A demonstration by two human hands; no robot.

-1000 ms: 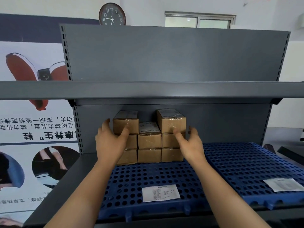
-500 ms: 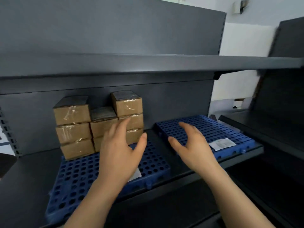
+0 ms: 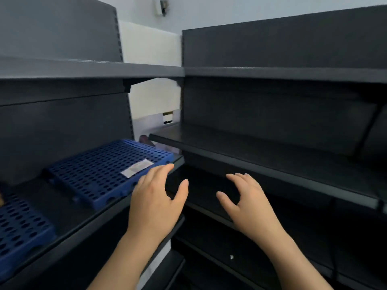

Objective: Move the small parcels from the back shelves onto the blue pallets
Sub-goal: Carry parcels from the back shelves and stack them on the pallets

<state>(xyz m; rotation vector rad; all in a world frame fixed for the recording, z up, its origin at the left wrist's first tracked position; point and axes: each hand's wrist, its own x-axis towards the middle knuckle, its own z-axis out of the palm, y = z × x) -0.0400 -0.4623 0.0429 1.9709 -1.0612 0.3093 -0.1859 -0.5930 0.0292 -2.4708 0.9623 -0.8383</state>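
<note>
No parcels anywhere in view. The dark shelf unit (image 3: 272, 155) on the right is murky lower down. One blue pallet (image 3: 109, 172) lies at the left shelf's (image 3: 62, 231) right end, long axis running back-right, paper label (image 3: 137, 168) near its front edge; another pallet (image 3: 18, 229) is cropped at the left. Left hand (image 3: 155, 206) and right hand (image 3: 249, 208) hover spread wide, holding nothing.

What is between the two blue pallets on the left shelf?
In the head view, only a bare dark strip of shelf separates the nearer blue pallet from the farther blue pallet; no parcel lies there.
</note>
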